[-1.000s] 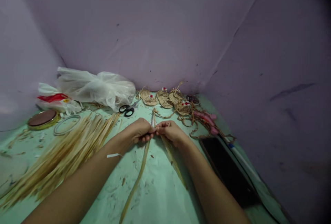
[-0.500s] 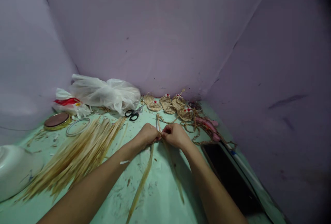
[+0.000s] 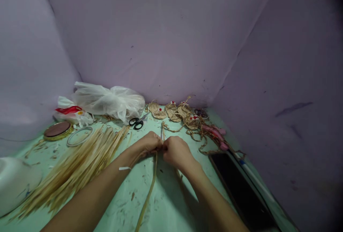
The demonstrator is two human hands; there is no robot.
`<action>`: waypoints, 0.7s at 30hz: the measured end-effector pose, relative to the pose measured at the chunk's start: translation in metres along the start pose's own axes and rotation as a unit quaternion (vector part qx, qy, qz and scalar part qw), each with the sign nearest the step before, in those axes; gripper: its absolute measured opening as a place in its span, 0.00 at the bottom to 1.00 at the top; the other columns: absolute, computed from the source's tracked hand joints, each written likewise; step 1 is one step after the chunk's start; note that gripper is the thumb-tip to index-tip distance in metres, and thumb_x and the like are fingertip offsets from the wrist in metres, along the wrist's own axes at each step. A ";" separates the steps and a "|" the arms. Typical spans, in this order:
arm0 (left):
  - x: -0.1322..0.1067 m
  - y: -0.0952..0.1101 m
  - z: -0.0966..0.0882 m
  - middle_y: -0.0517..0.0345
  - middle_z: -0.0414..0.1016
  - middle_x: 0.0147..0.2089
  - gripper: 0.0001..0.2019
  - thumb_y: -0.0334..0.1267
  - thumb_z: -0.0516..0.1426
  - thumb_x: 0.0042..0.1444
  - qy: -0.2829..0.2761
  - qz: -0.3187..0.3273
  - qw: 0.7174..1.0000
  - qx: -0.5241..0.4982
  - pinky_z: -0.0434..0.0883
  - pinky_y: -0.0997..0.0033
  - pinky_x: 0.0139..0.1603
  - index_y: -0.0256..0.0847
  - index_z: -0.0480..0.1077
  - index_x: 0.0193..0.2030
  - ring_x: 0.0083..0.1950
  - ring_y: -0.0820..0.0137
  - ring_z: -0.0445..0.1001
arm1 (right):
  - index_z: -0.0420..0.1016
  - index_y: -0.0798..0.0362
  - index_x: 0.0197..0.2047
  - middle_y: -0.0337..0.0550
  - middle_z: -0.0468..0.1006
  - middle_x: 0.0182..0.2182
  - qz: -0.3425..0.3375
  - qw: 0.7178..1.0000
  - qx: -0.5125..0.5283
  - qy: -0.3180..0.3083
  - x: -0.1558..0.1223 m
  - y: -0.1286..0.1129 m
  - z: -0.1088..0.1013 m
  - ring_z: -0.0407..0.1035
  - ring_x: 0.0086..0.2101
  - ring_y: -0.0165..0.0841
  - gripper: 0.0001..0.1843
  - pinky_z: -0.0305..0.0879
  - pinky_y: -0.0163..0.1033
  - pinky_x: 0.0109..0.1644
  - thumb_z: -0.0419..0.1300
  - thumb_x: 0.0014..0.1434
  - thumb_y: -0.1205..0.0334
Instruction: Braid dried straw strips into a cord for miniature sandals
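My left hand (image 3: 150,142) and my right hand (image 3: 175,150) meet at the middle of the table, both with fingers closed. Between them they grip a thin cord of twisted plant fibre (image 3: 163,132), whose far part reaches away from me. A long flat fibre strand (image 3: 148,196) hangs from my left hand toward the near edge. Another strand (image 3: 180,178) trails below my right hand, partly hidden by the wrist. The fingertips and the exact crossing of the strands are hidden.
To the left lie a bundle of dried fibre strips (image 3: 80,167), a ring (image 3: 79,136) and a round tin (image 3: 58,130). Scissors (image 3: 138,122), a plastic bag (image 3: 112,100) and small woven slippers (image 3: 174,112) sit at the back. At right are braided cord (image 3: 206,142) and a dark phone (image 3: 238,185).
My right hand has turned over and closed beside the left, pulling its strand in under the wrist. The view has tilted slightly, and things appear a little lower.
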State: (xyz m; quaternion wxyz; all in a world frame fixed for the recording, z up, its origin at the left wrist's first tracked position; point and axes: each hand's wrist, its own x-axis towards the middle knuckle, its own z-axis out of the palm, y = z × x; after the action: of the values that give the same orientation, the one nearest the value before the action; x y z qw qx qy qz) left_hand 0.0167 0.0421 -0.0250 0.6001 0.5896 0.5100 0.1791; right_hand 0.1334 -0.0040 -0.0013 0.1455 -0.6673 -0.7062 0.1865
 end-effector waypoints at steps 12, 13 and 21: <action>-0.001 0.003 -0.005 0.67 0.54 0.10 0.03 0.30 0.52 0.30 -0.032 0.007 0.997 -0.072 0.41 0.80 0.13 0.34 0.60 0.14 0.11 0.84 0.47 | 0.64 0.57 0.19 0.36 0.63 0.13 0.159 0.845 0.488 -0.150 0.017 0.016 0.006 0.54 0.15 0.23 0.05 0.50 0.30 0.20 0.53 0.43 0.68; -0.001 0.003 -0.005 0.67 0.54 0.10 0.03 0.31 0.52 0.30 -0.027 0.002 0.998 -0.063 0.41 0.80 0.13 0.35 0.59 0.13 0.11 0.84 0.47 | 0.64 0.57 0.17 0.34 0.61 0.11 0.152 0.852 0.483 -0.135 0.017 0.014 0.009 0.51 0.14 0.22 0.06 0.47 0.30 0.19 0.53 0.43 0.69; 0.001 -0.001 -0.016 0.63 0.58 0.11 0.04 0.33 0.53 0.34 -0.077 -0.031 0.994 0.065 0.47 0.78 0.14 0.33 0.65 0.16 0.12 0.80 0.52 | 0.66 0.59 0.15 0.32 0.61 0.10 0.125 0.913 0.385 -0.053 0.026 0.028 0.024 0.49 0.15 0.20 0.03 0.43 0.29 0.19 0.55 0.37 0.70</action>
State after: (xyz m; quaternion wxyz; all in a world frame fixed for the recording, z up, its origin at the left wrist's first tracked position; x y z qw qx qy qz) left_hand 0.0035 0.0509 -0.0228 0.6031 0.6237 0.4906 0.0810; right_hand 0.1460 0.0210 -0.0369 0.3295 -0.6314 -0.4971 0.4957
